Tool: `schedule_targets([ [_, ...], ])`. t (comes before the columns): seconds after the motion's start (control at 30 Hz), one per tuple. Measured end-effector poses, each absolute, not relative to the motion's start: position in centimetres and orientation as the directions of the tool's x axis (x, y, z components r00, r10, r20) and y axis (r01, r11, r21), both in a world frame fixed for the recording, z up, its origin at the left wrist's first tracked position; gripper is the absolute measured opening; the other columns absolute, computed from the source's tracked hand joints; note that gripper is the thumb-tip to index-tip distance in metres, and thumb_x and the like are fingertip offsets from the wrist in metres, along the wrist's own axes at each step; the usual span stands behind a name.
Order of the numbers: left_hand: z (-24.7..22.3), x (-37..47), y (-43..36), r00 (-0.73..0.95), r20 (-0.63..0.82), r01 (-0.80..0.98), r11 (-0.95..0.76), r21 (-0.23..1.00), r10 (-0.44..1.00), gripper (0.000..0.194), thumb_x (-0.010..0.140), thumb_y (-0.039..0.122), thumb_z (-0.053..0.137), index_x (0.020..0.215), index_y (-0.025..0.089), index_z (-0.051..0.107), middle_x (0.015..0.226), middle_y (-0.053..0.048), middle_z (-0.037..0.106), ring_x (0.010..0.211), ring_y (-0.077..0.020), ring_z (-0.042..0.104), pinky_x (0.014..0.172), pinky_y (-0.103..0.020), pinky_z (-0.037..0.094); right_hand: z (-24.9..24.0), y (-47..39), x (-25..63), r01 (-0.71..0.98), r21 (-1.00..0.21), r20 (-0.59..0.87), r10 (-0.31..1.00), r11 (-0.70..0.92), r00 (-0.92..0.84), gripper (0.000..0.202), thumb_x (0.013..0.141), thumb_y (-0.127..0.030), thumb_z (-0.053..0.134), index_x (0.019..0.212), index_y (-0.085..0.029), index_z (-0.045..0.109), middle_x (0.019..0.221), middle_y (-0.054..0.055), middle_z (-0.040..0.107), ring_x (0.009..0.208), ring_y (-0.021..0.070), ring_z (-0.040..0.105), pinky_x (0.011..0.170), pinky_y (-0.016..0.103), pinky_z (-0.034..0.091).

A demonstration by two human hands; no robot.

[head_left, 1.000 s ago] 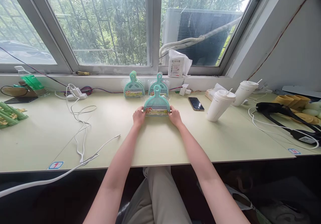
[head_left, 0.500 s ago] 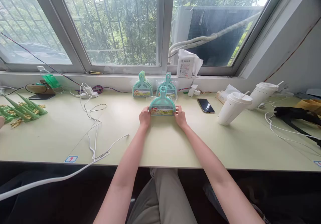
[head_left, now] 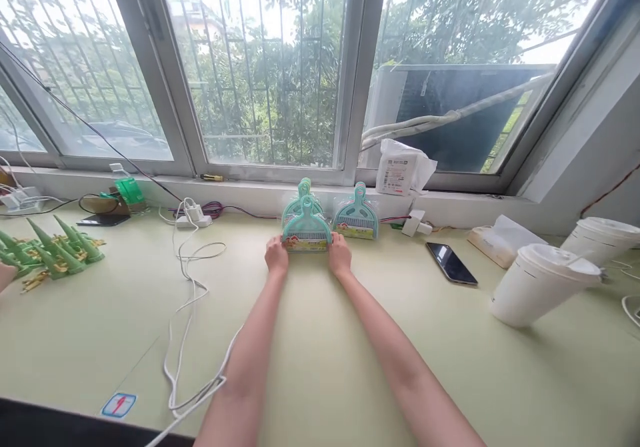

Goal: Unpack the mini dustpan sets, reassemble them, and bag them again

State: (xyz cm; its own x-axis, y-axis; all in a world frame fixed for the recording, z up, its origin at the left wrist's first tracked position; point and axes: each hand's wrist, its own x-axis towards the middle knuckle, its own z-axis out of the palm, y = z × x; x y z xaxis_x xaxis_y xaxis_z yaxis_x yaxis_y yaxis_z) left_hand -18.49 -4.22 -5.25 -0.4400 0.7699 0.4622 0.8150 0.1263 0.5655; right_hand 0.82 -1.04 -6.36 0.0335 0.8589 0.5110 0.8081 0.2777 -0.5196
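Turquoise dustpan set (head_left: pixel 307 232), not yet released, I am gripping at both edges with half-curled left hand (head_left: pixel 277 255) and right hand (head_left: pixel 340 254), matching sets (head_left: pixel 357 223) already standing behind and rightward.

Reaches forward with left arm (head_left: pixel 245 373) and right arm (head_left: pixel 407 373) — bare, nearly straight, converging from the lower part of the view. Holds left hand (head_left: pixel 277 257) and right hand (head_left: pixel 340 256) apart at about equal height, backs toward the viewer — gripping inward from opposite sides with curled fingers (head_left: pixel 336 240), on nearly straight wrists (head_left: pixel 343 275).
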Motion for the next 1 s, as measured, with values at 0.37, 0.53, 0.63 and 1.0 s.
schedule_targets([
  [0.37, -5.4, -21.4, 6.0, -0.452, 0.561, 0.809, 0.054, 0.586, 0.694, 0.045, 0.088, 0.01, 0.041, 0.132, 0.019, 0.046, 0.119, -0.014, 0.057, 0.115, -0.0271, 0.053, 0.089, -0.04, 0.052, -6.6, 8.2, -4.1, 0.85, -0.394, 0.66, 0.752, 0.351, -0.005, 0.071, 0.085, -0.005, 0.027, 0.152, -0.021, 0.015, 0.11, 0.016, 0.048, 0.087, 0.0221, 0.055, 0.059, 0.029, 0.054],
  [0.53, -5.5, -21.4, 7.1, -0.459, 0.56, 0.809, 0.065, 0.584, 0.69, 0.042, 0.088, 0.008, 0.039, 0.128, 0.02, 0.047, 0.119, -0.013, 0.054, 0.115, -0.0258, 0.052, 0.082, -0.037, 0.054, -6.4, 9.3, -4.1, 0.886, -0.316, 0.673, 0.739, 0.34, -0.044, 0.083, 0.079, 0.0, 0.03, 0.153, -0.03, 0.009, 0.11, 0.014, 0.046, 0.088, 0.0213, 0.052, 0.059, 0.026, 0.053],
  [0.63, -5.4, -21.4, 7.0, -0.474, 0.531, 0.793, 0.078, 0.605, 0.702, 0.041, 0.088, 0.01, 0.042, 0.128, 0.02, 0.047, 0.121, -0.013, 0.053, 0.117, -0.0263, 0.051, 0.082, -0.037, 0.054, -6.2, 9.1, -3.9, 0.892, -0.331, 0.619, 0.785, 0.306, -0.039, 0.081, 0.08, 0.0, 0.03, 0.153, -0.03, 0.011, 0.114, 0.015, 0.043, 0.091, 0.0228, 0.052, 0.063, 0.03, 0.054],
  [1.0, -5.5, -21.0, 6.3, -0.373, 0.705, 0.843, -0.096, 0.529, 0.603, 0.052, 0.09, 0.025, 0.047, 0.138, 0.009, 0.032, 0.139, -0.022, 0.038, 0.134, -0.032, 0.034, 0.109, -0.049, 0.034, -4.8, 7.2, -1.7, 0.791, -0.529, 0.756, 0.594, 0.309, 0.274, 0.05, 0.095, -0.03, 0.033, 0.144, -0.023, 0.028, 0.139, 0.019, 0.035, 0.131, 0.0317, 0.034, 0.103, 0.057, 0.032],
])
